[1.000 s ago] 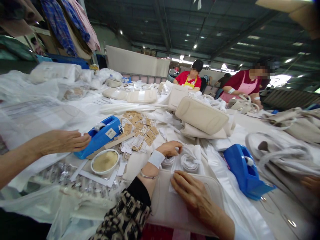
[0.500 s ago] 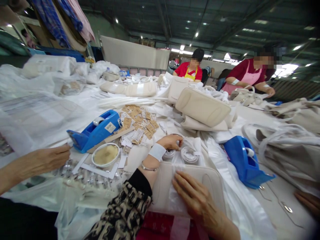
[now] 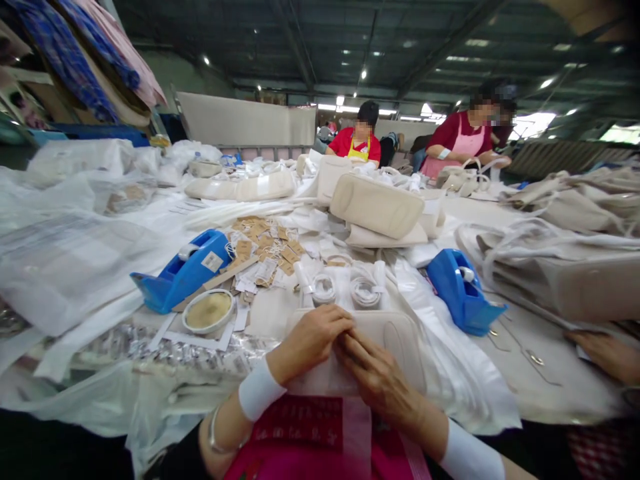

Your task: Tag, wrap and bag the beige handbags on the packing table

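Two coiled pale straps, the left coil [image 3: 324, 288] and the right coil [image 3: 366, 292], sit just beyond my fingers at about 12 o'clock, by the far edge of the beige bag [image 3: 403, 350], which lies flat right in front of me. My left hand [image 3: 311, 337] rests over its middle, fingers bent and pressed together, their tips meeting my right hand [image 3: 373, 367]. My right fingers are stretched out side by side on the bag; I can't tell whether either hand pinches anything beneath. A clear plastic strip [image 3: 357, 433] hangs at 6 o'clock. One blue tape dispenser [image 3: 463, 293] stands at 2 o'clock, the other blue dispenser [image 3: 183, 270] at 10, near the brown tags [image 3: 265, 243]. The round white-rimmed tub [image 3: 209, 311] sits between 9 and 10, and a co-worker's hand [image 3: 607, 353] is at 3.
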`<state>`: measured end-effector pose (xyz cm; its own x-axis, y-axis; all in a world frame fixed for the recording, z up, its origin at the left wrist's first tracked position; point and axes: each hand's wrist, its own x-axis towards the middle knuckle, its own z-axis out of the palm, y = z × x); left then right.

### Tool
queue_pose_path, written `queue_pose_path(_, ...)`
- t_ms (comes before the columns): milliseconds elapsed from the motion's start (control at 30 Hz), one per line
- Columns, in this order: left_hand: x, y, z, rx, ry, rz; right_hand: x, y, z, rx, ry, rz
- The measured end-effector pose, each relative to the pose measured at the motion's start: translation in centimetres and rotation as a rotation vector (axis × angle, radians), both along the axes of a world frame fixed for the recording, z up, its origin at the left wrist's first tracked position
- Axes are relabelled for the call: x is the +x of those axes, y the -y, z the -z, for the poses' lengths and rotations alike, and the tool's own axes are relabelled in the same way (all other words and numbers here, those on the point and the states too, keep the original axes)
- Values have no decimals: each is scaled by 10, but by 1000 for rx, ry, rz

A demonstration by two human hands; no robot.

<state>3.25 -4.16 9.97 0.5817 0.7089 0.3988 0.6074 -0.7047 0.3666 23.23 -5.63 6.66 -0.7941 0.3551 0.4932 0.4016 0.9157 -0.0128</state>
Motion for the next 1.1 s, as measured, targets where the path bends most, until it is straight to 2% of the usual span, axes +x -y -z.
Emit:
queue_pose_path(67, -6, 21, 12, 30, -21, 19, 3, 3, 2, -23, 16, 6)
queue_pose_path(133, -9, 31, 20, 43, -73, 6, 11, 7, 5, -14, 31, 1)
queue_pose_path(300, -9, 29, 24, 83, -170, -10, 42, 28, 16, 12, 126, -72)
queue_pose_path(400, -9, 29, 24, 100, -191, -8, 57, 44, 29, 57, 158, -35)
queue_pose_path(500, -10, 31, 25, 106, -197, -4, 60, 56, 43, 130, 122, 25)
queue_pose_path(567, -11, 31, 26, 113, -194, 2, 55, 63, 46, 164, 50, 34)
queue_pose_path(667, -12, 32, 26, 118, -191, 12, 44, 76, 33, 171, -76, -17)
queue_pose_path(867, -12, 31, 29, 126, -188, 15, 28, 113, -14, 70, -163, -120)
queue_pose_path(933, -12, 30, 31, 127, -186, 14, 26, 120, -18, 73, -213, -115)
queue_pose_path(1100, -11, 30, 33, 120, -186, 15, 17, 130, -6, 103, -290, -50)
